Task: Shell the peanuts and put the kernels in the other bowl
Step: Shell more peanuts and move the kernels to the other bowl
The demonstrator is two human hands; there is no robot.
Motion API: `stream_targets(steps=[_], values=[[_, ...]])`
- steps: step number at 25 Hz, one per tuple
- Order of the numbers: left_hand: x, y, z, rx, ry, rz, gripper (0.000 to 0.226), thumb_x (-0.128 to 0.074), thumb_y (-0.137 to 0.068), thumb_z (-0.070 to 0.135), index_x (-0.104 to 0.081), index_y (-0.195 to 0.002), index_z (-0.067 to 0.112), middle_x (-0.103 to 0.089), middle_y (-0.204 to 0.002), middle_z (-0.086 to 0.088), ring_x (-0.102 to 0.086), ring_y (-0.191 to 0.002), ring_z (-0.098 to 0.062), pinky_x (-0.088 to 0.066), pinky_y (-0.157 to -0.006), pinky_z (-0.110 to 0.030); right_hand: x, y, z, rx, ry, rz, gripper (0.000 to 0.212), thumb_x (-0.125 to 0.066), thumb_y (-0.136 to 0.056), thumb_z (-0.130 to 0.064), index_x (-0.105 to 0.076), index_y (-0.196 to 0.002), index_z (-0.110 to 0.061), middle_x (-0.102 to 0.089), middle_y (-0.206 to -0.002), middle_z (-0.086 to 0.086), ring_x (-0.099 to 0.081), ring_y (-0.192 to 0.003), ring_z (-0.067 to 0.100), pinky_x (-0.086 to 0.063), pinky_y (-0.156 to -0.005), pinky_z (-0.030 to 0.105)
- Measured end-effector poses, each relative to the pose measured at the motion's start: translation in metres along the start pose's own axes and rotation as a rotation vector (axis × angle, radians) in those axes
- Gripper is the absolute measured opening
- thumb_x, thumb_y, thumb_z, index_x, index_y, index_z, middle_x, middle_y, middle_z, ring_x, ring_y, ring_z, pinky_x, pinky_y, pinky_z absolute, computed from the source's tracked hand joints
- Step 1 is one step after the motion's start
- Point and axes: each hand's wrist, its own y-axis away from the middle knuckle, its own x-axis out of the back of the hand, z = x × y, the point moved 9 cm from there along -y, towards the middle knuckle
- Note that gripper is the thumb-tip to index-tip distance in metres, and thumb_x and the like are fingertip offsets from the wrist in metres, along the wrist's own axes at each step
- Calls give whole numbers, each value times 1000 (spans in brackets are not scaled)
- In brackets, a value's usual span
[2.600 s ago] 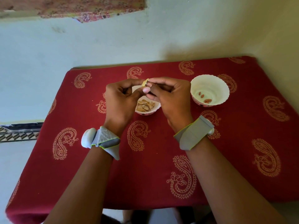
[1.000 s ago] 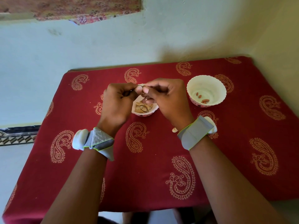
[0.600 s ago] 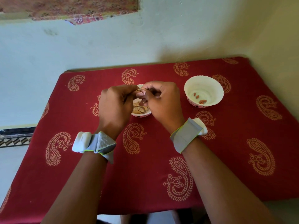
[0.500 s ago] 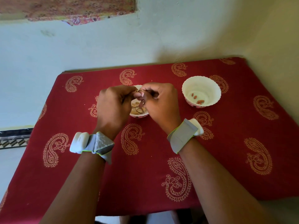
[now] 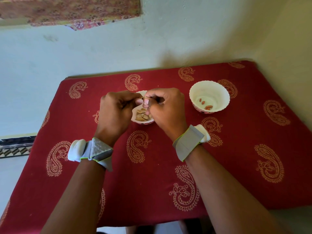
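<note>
My left hand (image 5: 116,112) and my right hand (image 5: 166,108) meet fingertip to fingertip over a small white bowl (image 5: 143,122). Between their thumbs and fingers they pinch one peanut (image 5: 145,98), of which only a thin pale sliver shows. The bowl under them holds several tan peanuts and shell pieces (image 5: 141,115); my hands cover most of it. To the right stands a larger white scalloped bowl (image 5: 219,93) with a few reddish kernels (image 5: 206,105) on its bottom.
Both bowls stand on a table under a red cloth with paisley print (image 5: 152,166). A pale wall runs along the table's far edge and right side. Grey wristbands with white pods sit on both my wrists. Floor shows at the left.
The hands have stayed together on the peanut and sunk slightly toward the bowl, fingers working at the shell. The view has drifted a little; both bowls stay put.
</note>
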Motion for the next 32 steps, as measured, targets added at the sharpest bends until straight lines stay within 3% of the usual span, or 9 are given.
stream_targets(steps=[5,14,17,19,22,24,26,29,32], values=[[-2,-2,-1,18,70,-62,14,-73,-90,1,-82,-99,6,-78,-90,-1,-72,-83,-11,-51,-74,-24,5,-2,2,-16,-13,3,14,-66,-74,9,-75,-68,0,-71,-60,11,-68,-52,25,-57,-53,46],[-10,-1,1,-36,69,-164,20,-74,-86,-6,-82,-95,9,-77,-85,8,-69,-78,1,-50,-71,-23,7,-4,17,-206,-40,45,16,-54,-61,-6,-70,-60,-7,-67,-51,10,-64,-46,26,-57,-51,52],[-5,0,-1,-13,90,-94,18,-73,-87,-3,-82,-98,8,-80,-91,-2,-77,-85,-20,-58,-76,-39,11,-8,15,-185,26,62,13,-56,-64,-5,-68,-63,0,-66,-60,25,-65,-53,41,-56,-53,53],[2,-1,-10,63,135,-30,14,-75,-87,1,-82,-97,8,-80,-89,0,-77,-83,-22,-59,-78,-43,10,-6,10,-129,93,36,11,-65,-71,0,-76,-70,-1,-75,-66,16,-74,-63,30,-60,-60,42],[9,0,-17,109,162,49,13,-80,-85,6,-80,-96,14,-47,-51,19,-41,-50,-3,-42,-58,-30,2,-3,-2,1,241,-61,4,-77,-78,-1,-79,-75,-3,-78,-71,9,-74,-68,24,-51,-65,29],[12,0,-17,136,180,95,16,-83,-83,10,-78,-95,19,-23,-51,10,-19,-51,-6,-24,-56,-29,-3,-4,-6,54,345,-97,9,-77,-82,-3,-76,-73,-2,-76,-69,11,-70,-66,29,-52,-66,37],[14,-1,-21,160,197,140,16,-85,-81,11,-78,-94,17,-20,-54,4,-17,-52,-6,-22,-57,-30,-9,-4,-6,67,352,-145,11,-69,-84,3,-74,-74,0,-73,-68,15,-69,-64,31,-56,-61,41],[18,0,-25,172,161,157,14,-84,-83,12,-80,-96,12,-26,-50,-3,-21,-53,-8,-28,-57,-33,-12,0,-2,39,232,-190,26,-50,-80,10,-75,-85,4,-72,-75,24,-71,-65,40,-61,-60,50],[14,1,-24,152,134,105,12,-80,-87,9,-81,-99,10,-66,-61,-18,-48,-58,-15,-50,-63,-44,-5,-3,7,-51,90,-101,28,-52,-90,8,-77,-100,-1,-77,-85,18,-76,-66,30,-65,-62,45]])
